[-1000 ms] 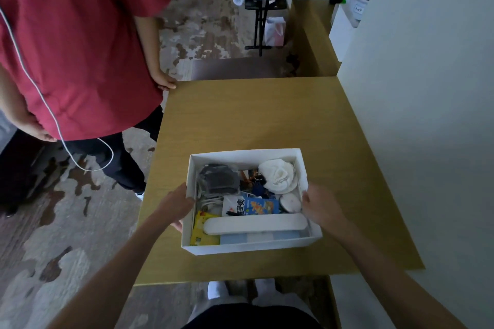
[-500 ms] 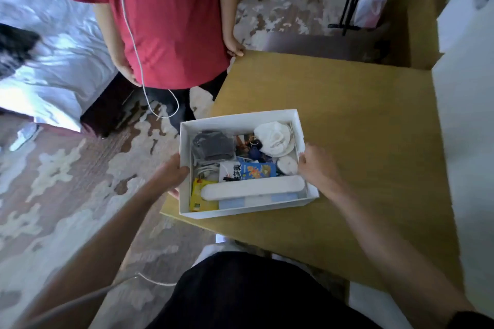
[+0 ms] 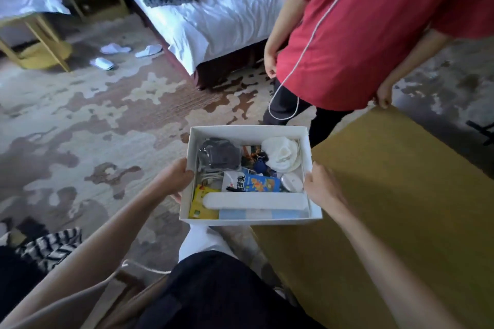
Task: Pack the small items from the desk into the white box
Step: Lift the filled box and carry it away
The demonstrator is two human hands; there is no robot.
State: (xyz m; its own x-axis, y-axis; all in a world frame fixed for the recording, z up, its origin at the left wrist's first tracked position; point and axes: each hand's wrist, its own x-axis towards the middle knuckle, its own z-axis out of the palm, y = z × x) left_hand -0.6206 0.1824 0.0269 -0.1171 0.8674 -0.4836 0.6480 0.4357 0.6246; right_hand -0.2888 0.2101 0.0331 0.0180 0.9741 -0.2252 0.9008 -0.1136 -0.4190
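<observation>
The white box hangs in the air over the carpet, left of the wooden desk. My left hand grips its left wall and my right hand grips its right wall. Inside lie a long white case, a blue snack packet, a yellow packet, a dark pouch, a crumpled white cloth, a small white round case and a blue key fob.
A person in a red shirt with a dangling white cable stands just beyond the box, one hand on the desk corner. A bed is at the back. White slippers lie on the patterned carpet.
Both hands have lifted the box off the desk and carried it left, over the carpet. My view has swung left toward the bed.
</observation>
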